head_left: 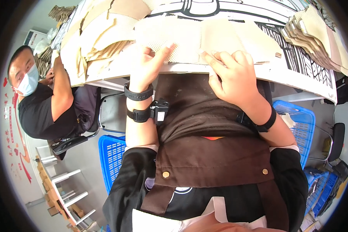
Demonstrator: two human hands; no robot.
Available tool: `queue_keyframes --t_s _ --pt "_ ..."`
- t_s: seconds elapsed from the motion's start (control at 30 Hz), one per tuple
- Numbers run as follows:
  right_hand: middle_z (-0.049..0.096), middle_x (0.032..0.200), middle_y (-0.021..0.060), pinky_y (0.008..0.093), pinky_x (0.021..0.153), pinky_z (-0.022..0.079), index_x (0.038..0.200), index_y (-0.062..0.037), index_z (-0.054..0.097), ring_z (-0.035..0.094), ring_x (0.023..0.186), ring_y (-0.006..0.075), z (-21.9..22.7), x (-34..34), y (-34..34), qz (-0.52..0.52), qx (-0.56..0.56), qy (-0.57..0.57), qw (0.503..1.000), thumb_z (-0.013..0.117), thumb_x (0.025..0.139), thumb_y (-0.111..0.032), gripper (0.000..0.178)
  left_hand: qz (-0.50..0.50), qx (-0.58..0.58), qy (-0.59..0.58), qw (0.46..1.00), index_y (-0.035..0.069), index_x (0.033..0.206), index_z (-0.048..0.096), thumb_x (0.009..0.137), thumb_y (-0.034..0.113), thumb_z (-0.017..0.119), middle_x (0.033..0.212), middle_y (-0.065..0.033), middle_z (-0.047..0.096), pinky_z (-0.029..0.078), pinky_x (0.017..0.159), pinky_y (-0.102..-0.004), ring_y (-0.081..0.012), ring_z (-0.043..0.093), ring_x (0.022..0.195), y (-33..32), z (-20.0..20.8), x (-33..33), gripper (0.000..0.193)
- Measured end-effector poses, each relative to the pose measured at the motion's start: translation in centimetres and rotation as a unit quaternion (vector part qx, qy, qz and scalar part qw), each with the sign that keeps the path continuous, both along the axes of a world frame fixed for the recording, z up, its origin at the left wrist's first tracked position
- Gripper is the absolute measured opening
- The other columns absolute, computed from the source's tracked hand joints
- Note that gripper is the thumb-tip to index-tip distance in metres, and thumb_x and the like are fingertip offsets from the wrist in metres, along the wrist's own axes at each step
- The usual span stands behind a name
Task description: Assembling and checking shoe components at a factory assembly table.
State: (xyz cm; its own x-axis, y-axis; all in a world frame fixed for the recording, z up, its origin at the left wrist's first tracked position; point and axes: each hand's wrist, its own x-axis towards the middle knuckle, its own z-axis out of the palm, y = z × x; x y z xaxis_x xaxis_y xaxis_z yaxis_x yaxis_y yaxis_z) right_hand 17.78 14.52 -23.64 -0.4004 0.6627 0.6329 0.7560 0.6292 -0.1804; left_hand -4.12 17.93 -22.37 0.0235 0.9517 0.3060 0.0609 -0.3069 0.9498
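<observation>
A pale beige mesh fabric piece [181, 33] lies on the near edge of the table in front of me, with small holes showing at its near left part. My left hand [147, 65] rests at its left side, thumb stretched out across the mesh; glare washes out part of its other fingers. On the right, my right hand [236, 75] touches the fabric beside a vertical seam line with its index fingertip. Its other fingers are loosely bent and its thumb hangs apart, nothing visible between them. Another smooth beige piece [255, 38] lies flat just beyond the right hand.
Stacks of beige fabric pieces stand at the left [108, 48] and right [311, 38] of the white, black-patterned table [313, 79]. A masked co-worker [46, 100] sits at the left. Blue plastic baskets [110, 154] flank me, and a chair [114, 110] stands left of my lap.
</observation>
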Motion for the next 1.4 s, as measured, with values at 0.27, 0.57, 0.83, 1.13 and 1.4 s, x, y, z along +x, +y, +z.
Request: queue_keyframes --t_s 0.27,0.57,0.83,1.13,1.4 --pt "0.055 0.088 -0.0006 0.0377 0.076 0.036 0.103 -0.021 0.067 0.045 0.075 0.0206 -0.2 0.0 0.1 0.003 0.032 -0.02 0.999 0.06 0.068 -0.022 0.036 -0.001 -0.006 0.059 0.998 -0.002 0.099 0.063 0.08 0.007 0.067 0.093 -0.0063 0.066 0.048 0.076 -0.0267 -0.0113 0.06 0.085 0.0 -0.2 -0.3 0.022" --pt "0.055 0.09 -0.0006 0.0374 0.077 0.035 0.101 -0.0217 0.067 0.045 0.077 0.0207 0.2 0.0 0.0 0.008 0.033 -0.039 0.999 0.059 0.068 -0.022 0.034 -0.029 -0.001 0.109 0.994 0.0 0.094 0.066 0.078 0.009 0.07 0.087 -0.006 0.068 0.048 0.075 -0.0269 -0.0119 0.061 0.081 0.1 0.1 -0.8 0.019" --pt "0.06 0.101 0.0061 0.0373 0.088 0.039 0.098 -0.0033 0.063 0.053 0.094 0.0224 0.0 -1.2 0.5 0.07 0.023 -0.027 0.997 0.058 0.066 -0.017 0.035 0.036 0.051 0.146 0.987 -0.001 0.082 0.067 0.079 0.012 0.071 0.07 -0.0001 0.062 0.04 0.057 -0.0211 -0.0053 0.051 0.062 -0.3 -0.3 -0.8 0.014" --pt "0.057 0.087 0.0037 0.0369 0.081 0.04 0.104 -0.0104 0.064 0.052 0.08 0.0216 0.1 -2.4 0.6 0.066 0.015 -0.002 0.998 0.058 0.065 -0.015 0.039 0.064 -0.037 0.282 0.956 0.001 0.05 0.053 0.075 0.025 0.073 0.043 -0.0023 0.04 0.029 0.044 -0.0277 -0.0086 0.036 0.045 -1.5 -0.2 -2.2 0.04" --pt "0.056 0.088 0.0014 0.0385 0.083 0.038 0.104 -0.0153 0.065 0.049 0.082 0.0202 -0.3 -2.6 0.4 0.045 0.021 -0.034 0.998 0.059 0.066 -0.017 0.039 0.133 -0.01 0.359 0.924 -0.002 0.056 0.057 0.074 0.03 0.073 0.057 -0.0109 0.048 0.038 0.051 -0.0325 -0.0185 0.045 0.052 -1.6 -0.7 -1.7 0.04"
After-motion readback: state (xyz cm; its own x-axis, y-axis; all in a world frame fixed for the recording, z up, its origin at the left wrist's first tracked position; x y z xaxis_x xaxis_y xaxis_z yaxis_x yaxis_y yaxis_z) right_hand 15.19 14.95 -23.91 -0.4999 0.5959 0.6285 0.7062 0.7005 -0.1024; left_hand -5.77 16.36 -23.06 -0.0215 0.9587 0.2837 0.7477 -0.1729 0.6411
